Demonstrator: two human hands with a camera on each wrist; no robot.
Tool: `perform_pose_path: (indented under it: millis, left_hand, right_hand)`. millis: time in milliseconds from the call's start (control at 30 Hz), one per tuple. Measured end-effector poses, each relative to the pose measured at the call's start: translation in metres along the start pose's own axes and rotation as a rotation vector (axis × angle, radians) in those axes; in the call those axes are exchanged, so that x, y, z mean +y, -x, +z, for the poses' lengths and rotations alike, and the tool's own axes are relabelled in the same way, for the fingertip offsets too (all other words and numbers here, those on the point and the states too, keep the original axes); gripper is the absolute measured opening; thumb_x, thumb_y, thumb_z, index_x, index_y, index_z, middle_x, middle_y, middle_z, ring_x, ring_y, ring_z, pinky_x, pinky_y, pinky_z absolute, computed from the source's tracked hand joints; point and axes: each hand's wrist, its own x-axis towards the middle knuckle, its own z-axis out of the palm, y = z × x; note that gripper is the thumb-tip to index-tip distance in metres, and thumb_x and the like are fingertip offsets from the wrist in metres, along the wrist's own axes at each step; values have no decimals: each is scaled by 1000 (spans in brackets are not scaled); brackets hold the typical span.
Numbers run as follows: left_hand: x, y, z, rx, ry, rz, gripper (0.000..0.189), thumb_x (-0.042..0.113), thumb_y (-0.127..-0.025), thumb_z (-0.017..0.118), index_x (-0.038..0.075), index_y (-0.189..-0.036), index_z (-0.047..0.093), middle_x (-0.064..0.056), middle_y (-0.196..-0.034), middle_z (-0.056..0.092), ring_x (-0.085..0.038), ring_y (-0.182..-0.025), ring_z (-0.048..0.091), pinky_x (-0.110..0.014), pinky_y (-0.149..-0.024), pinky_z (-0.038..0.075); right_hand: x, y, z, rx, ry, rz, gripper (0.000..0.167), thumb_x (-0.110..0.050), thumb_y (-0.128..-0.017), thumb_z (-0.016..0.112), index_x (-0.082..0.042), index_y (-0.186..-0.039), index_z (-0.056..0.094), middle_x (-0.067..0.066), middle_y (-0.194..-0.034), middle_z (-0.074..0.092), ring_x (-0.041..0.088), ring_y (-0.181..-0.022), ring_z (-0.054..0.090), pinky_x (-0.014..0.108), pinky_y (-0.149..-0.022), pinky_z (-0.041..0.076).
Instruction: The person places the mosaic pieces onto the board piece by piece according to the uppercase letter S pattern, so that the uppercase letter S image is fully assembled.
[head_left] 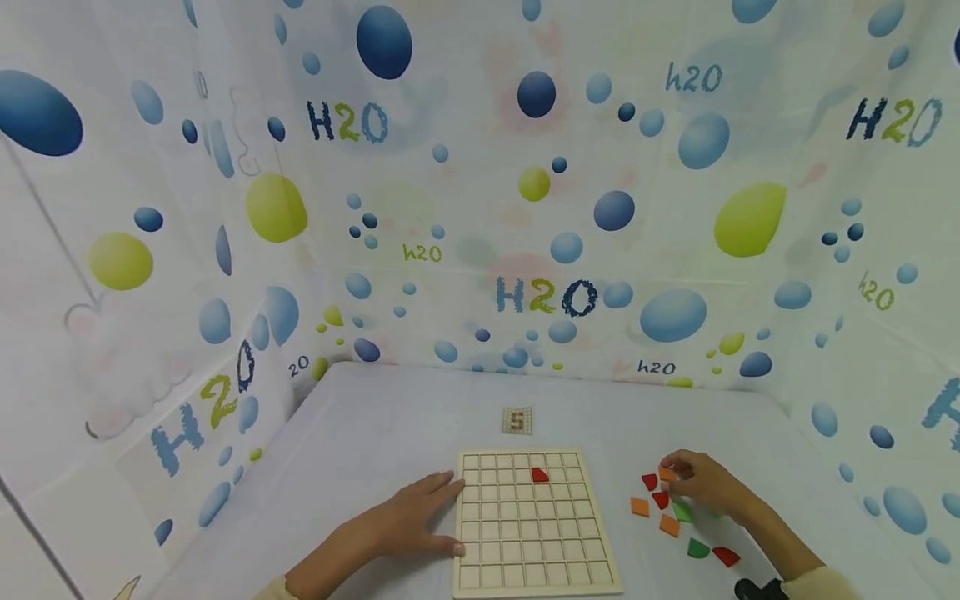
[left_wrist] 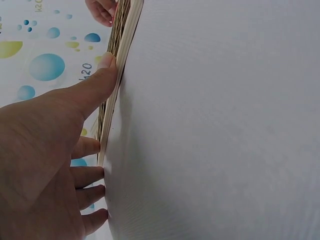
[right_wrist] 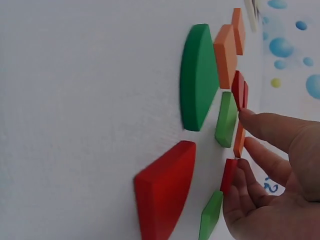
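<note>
White tabletop, H2O-print curtain behind. Left hand spread, against the left edge of the gridded board; one red piece on its grid. Right hand pinching an orange square among loose pieces right of the board.

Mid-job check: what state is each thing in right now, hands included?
Board: flat, most cells bare.
Red tile: lying on the board's far half.
Loose tiles: scattered right of the board.
Card: pattern up, beyond the board.
Left hand: fingers spread, touching the board's left edge.
Right hand: pinching an orange tile.
</note>
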Motion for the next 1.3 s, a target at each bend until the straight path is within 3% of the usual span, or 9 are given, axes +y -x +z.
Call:
perform_pose_path:
  millis: [233,467,800,1000,1300]
  left_hand:
    - [1,0,0,1,-5,-11,100,70,-87,73,15,-163,40,-19,-169,34,-44,-155,34,-66,-122,33]
    - [0,0,0,7,-1,-9,99,69,-88,74,15,-164,39,-19,-170,33,-44,-155,33,-67,-121,32]
    - [-1,-1,1,2,3,-13,99,69,-88,74,16,-164,39,-19,-170,33,-44,-156,33,-67,-122,32]
    - [1,0,0,1,1,-14,99,68,-88,74,15,-164,39,-20,-170,33,-44,-156,33,-66,-122,32]
    - [5,3,-2,8,5,-19,98,67,-88,75,14,-163,40,-20,-169,33,-45,-155,33,-68,-122,32]
  right_hand:
    - [-4,-3,3,25,44,-39,30,-17,-97,76,0,-121,66,9,-111,67,23,-99,59,43,-91,59]
    - [-2,-5,5,62,112,-57,24,-16,-97,75,-1,-114,68,9,-110,65,22,-99,60,46,-93,61]
    - [-9,0,5,87,105,-58,20,-11,-96,74,-2,-113,69,5,-106,68,20,-97,61,45,-92,61]
    - [-12,0,4,105,88,-46,21,-13,-97,75,-3,-114,70,7,-109,70,22,-98,63,40,-85,64]
    - [-33,-4,15,191,101,-172,16,-10,-97,75,-2,-110,73,6,-102,73,22,-93,64,39,-84,63]
